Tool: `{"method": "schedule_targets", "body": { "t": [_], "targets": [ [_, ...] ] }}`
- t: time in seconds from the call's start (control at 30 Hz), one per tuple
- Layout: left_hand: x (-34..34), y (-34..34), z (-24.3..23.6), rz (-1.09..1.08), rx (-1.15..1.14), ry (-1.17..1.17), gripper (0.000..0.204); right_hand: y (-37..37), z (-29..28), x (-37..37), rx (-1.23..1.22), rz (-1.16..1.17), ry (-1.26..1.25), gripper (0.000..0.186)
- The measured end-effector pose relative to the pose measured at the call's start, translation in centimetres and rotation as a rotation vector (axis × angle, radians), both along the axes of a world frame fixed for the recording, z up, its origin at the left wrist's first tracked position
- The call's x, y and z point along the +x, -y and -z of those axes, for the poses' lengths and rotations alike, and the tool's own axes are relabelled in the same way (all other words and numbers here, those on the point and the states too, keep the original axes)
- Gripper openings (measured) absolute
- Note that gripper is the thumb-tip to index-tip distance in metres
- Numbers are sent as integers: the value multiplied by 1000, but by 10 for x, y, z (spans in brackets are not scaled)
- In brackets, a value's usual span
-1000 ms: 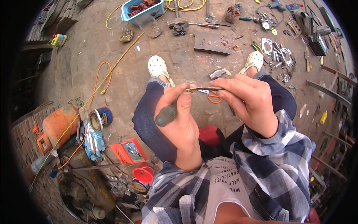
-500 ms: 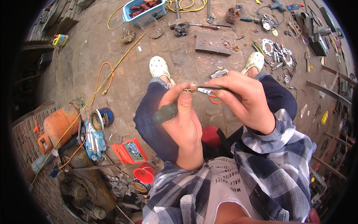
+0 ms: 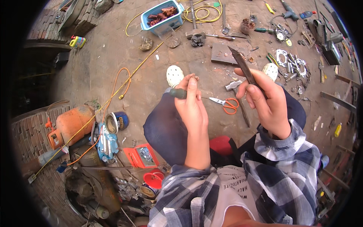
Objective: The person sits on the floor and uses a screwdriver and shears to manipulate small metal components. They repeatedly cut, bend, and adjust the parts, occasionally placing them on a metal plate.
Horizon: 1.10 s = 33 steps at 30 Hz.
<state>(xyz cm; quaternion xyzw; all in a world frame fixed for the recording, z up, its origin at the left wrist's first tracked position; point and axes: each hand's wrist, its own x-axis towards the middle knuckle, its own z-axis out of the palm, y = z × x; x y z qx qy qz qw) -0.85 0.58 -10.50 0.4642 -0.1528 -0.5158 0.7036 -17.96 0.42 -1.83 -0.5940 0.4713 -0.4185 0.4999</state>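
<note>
My left hand (image 3: pixel 191 96) is closed, with a small copper-coloured piece (image 3: pixel 195 78) pinched between thumb and forefinger. Across the same palm lies a screwdriver-like tool with a dark green handle (image 3: pixel 177 93), its thin shaft showing past the hand. My right hand (image 3: pixel 264 96) grips a dark flat steel blade (image 3: pixel 242 64) with a slanted tip, pointing up and away to the left. The two hands are apart. Between them on the ground are orange-handled scissors (image 3: pixel 230 106) and a hammer (image 3: pixel 233 84), whose handle runs toward me.
Beyond my shoes lies a metal plate (image 3: pixel 221 54) with copper scraps. A blue bin (image 3: pixel 162 19) of copper pieces stands farther off. Metal parts (image 3: pixel 293 68) are spread at right. An orange gas cylinder (image 3: pixel 77 118), a can (image 3: pixel 117 122) and a red box (image 3: pixel 141 156) are at left.
My right hand has drawn the blade away from the copper piece, moving right, and the blade now points upward. My left hand keeps its hold. The whole view has shifted, uncovering the scissors and hammer.
</note>
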Motion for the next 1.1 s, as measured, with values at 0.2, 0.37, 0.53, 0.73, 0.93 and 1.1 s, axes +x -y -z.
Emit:
{"method": "schedule_targets", "body": {
  "t": [0.2,0.37,0.53,0.73,0.93,1.1],
  "targets": [
    [34,61,89,-90,285,-13,18,2,-8,-20,-4,154,-3,29],
    [92,158,142,-102,409,7,16,5,1,-44,40,259,-24,27],
    [141,260,170,-66,457,280,10,8,23,-58,83,349,-107,26],
    [199,306,219,-56,549,381,17,9,34,-66,130,329,-228,25],
    [165,265,204,205,561,462,9,9,54,-74,-71,301,-306,28],
    [144,259,145,432,433,629,14,14,65,-80,-95,344,-318,27]
  ]
}}
